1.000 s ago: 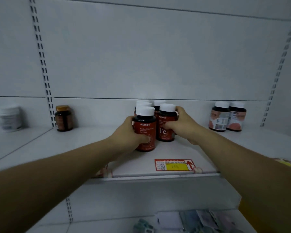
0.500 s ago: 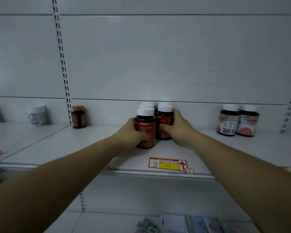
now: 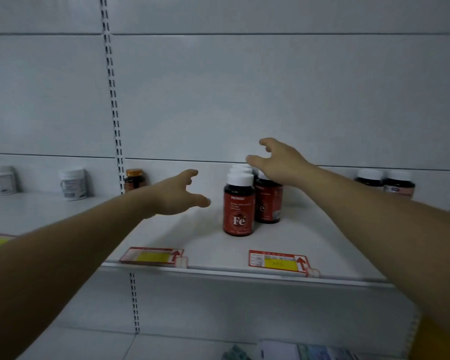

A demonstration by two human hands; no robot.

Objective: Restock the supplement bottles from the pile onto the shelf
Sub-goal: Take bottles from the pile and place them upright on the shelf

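Note:
Several dark supplement bottles with red "Fe" labels and white caps stand in two short rows on the white shelf [image 3: 211, 253]. The front left bottle [image 3: 239, 205] is upright, and the front right bottle [image 3: 268, 201] stands just behind it. My left hand [image 3: 178, 194] hovers to the left of the front bottle, fingers spread, touching nothing. My right hand [image 3: 279, 159] is raised above the rear bottles' caps, fingers loosely spread and empty. The back bottles are mostly hidden.
Two dark bottles [image 3: 385, 181] stand at the back right of the shelf. An amber bottle with an orange cap [image 3: 133, 179] and two white jars [image 3: 72, 183] sit at the left. Red and yellow price tags [image 3: 277, 262] line the shelf's front edge. Packets lie on the lower shelf [image 3: 296, 352].
Both hands have let go of the two front bottles and pulled away, the left to the left, the right upward. The bottles stay standing on the shelf.

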